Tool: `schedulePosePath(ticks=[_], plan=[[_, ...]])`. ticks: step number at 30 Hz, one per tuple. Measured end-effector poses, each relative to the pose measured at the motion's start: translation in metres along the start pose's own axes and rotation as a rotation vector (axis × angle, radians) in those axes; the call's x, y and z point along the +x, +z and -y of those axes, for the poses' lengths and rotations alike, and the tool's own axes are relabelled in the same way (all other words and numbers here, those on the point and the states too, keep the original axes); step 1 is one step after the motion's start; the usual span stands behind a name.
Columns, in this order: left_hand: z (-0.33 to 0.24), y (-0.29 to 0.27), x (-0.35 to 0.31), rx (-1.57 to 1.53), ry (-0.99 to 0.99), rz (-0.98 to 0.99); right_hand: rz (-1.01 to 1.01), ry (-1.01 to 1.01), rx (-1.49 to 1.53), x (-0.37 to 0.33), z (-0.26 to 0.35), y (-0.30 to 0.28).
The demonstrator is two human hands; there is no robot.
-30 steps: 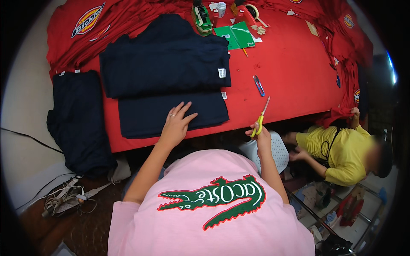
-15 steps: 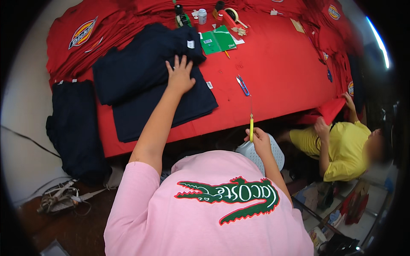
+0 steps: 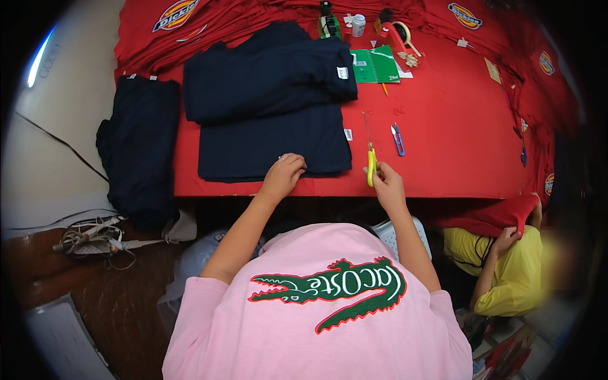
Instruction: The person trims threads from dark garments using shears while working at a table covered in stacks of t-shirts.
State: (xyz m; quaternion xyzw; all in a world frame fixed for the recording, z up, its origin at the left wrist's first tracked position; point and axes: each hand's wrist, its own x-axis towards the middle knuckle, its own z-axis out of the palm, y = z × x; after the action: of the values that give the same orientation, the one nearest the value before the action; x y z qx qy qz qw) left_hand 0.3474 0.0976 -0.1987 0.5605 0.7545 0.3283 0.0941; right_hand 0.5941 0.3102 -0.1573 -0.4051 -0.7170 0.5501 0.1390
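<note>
Folded navy garments [image 3: 278,136] lie in a stack on the red-covered table [image 3: 437,152], a thicker bundle over a flat piece. At the front edge of the flat piece, my left hand [image 3: 284,175] has its fingers curled together on the cloth; the fingertips are partly hidden. My right hand [image 3: 389,187] grips yellow-handled scissors [image 3: 372,161] by the handles, blades pointing away from me over the tabletop. Just right of the blades lie blue-handled thread snips [image 3: 398,139]. White tags show on the right side of the stack.
Another navy garment pile [image 3: 142,139] hangs at the table's left end. Farther back are a green notebook [image 3: 380,63], a red tape dispenser [image 3: 400,39], a white bottle [image 3: 358,25] and heaped red shirts [image 3: 506,44]. A person in yellow [image 3: 506,272] handles red cloth at the right.
My left hand has come off the upper bundle, spread before, to the near edge of the flat piece, fingers now curled. The scissors have moved forward over the table. The view has shifted left.
</note>
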Motion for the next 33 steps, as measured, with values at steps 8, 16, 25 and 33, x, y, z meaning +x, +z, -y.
schedulePosePath(ticks=[8,16,25,33], plan=[[0.001,-0.026,-0.036,-0.149,-0.223,0.13,0.068,-0.078,-0.098,0.011,-0.018,0.015],[0.037,-0.073,0.005,-0.756,-0.863,-0.695,0.128,-0.027,-0.196,0.004,0.002,0.004],[-0.05,0.013,-0.028,-1.746,-1.108,-0.284,0.204,0.041,-0.044,-0.005,-0.004,0.009],[-0.062,0.003,0.032,-1.065,-0.583,-0.353,0.226,-0.196,-0.215,-0.001,0.009,0.013]])
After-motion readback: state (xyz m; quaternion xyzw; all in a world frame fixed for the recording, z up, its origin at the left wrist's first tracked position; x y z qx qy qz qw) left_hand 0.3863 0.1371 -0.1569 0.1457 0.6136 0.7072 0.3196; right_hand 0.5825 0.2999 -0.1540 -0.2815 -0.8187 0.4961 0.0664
